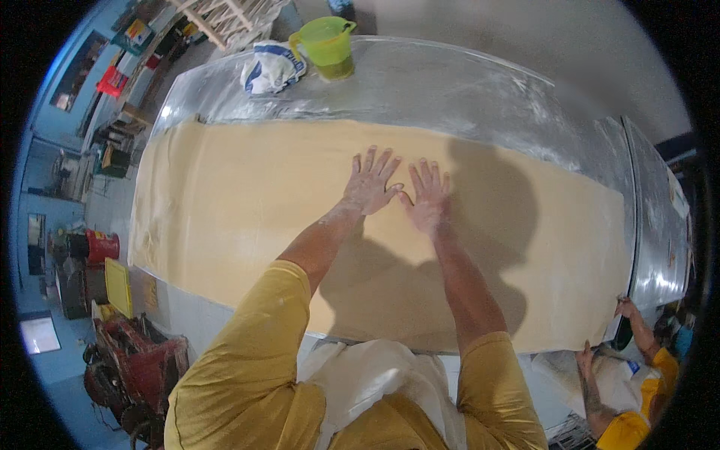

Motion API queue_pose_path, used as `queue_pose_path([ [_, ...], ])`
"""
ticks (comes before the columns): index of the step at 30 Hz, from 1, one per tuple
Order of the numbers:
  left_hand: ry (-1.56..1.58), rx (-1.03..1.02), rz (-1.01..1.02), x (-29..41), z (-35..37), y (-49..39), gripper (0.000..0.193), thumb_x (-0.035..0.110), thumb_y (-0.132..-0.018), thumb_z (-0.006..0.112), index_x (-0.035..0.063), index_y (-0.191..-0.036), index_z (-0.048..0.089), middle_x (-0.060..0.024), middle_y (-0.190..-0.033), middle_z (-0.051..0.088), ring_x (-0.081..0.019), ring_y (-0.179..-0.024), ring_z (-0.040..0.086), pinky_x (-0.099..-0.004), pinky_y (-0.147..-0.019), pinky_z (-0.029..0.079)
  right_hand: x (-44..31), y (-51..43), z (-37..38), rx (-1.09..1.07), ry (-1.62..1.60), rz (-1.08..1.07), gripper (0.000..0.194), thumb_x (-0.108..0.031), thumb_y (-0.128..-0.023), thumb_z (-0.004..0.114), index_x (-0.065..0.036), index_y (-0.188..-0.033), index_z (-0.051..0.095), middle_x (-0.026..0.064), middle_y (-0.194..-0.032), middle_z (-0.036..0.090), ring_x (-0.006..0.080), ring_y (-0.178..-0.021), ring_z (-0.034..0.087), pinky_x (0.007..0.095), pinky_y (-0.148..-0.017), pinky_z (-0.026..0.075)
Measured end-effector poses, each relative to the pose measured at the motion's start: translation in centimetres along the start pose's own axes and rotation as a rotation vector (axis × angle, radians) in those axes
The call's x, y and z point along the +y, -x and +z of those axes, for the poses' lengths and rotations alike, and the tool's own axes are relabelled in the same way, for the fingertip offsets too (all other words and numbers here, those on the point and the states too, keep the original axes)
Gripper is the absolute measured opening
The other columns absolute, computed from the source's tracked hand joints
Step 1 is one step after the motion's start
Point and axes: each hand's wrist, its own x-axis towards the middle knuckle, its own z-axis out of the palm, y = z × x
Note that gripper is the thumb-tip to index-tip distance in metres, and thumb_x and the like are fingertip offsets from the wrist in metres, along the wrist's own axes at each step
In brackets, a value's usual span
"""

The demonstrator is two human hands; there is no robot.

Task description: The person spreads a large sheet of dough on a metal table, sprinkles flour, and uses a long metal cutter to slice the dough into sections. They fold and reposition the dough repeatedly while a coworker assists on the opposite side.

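A wide sheet of pale yellow dough covers most of the metal worktable in front of me. My left hand lies on the dough near its middle, palm down with fingers spread. Close beside it on the right, my right hand also rests palm down, fingers apart. The two thumbs almost meet. White flour dusts both hands, and neither holds anything. Toward the left end the sheet has a few soft ridges. My shadow falls over its middle and right.
A green plastic measuring jug with liquid and a crumpled white-and-blue bag stand at the table's far edge. At the lower right a co-worker's hands touch the table corner. A red machine stands lower left; another metal table adjoins right.
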Motion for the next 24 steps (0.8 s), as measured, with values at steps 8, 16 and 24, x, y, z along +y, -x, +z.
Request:
queue_pose_path([
  [8, 0.016, 0.057, -0.194, -9.4, -1.6, -3.8, 0.087, 0.068, -0.105, 0.040, 0.0103, -0.168, 0.024, -0.0150, -0.176, 0.018, -0.0401, -0.163, 0.011, -0.0643, -0.128, 0.010, -0.8, -1.6, -1.6, -0.189, 0.060, 0.071, 0.079, -0.055, -0.101, 0.055, -0.015, -0.166, 0.035, 0.0104, -0.175, 0.023, 0.0368, -0.162, 0.016, 0.0604, -0.130, 0.011],
  [16, 0.052, 0.053, -0.156, -18.2, -0.5, 4.0, 0.081, 0.063, -0.106, 0.044, 0.0150, -0.168, 0.026, -0.0152, -0.176, 0.021, -0.0403, -0.163, 0.014, -0.0667, -0.127, 0.013, -1.7, -2.2, -1.2, -0.188, 0.143, 0.056, 0.085, -0.060, -0.098, 0.056, -0.014, -0.166, 0.034, 0.0106, -0.176, 0.021, 0.0354, -0.162, 0.018, 0.0572, -0.131, 0.009],
  [24, 0.027, 0.091, -0.852, -20.4, -1.1, 38.1, 0.075, 0.055, -0.105, 0.049, 0.0152, -0.166, 0.031, -0.0186, -0.172, 0.026, -0.0430, -0.160, 0.017, -0.0702, -0.123, 0.016, -2.7, -1.8, -2.8, -0.286, 0.182, 0.102, 0.079, -0.056, -0.105, 0.047, -0.018, -0.170, 0.024, 0.0100, -0.178, 0.014, 0.0324, -0.164, 0.012, 0.0556, -0.131, 0.008],
])
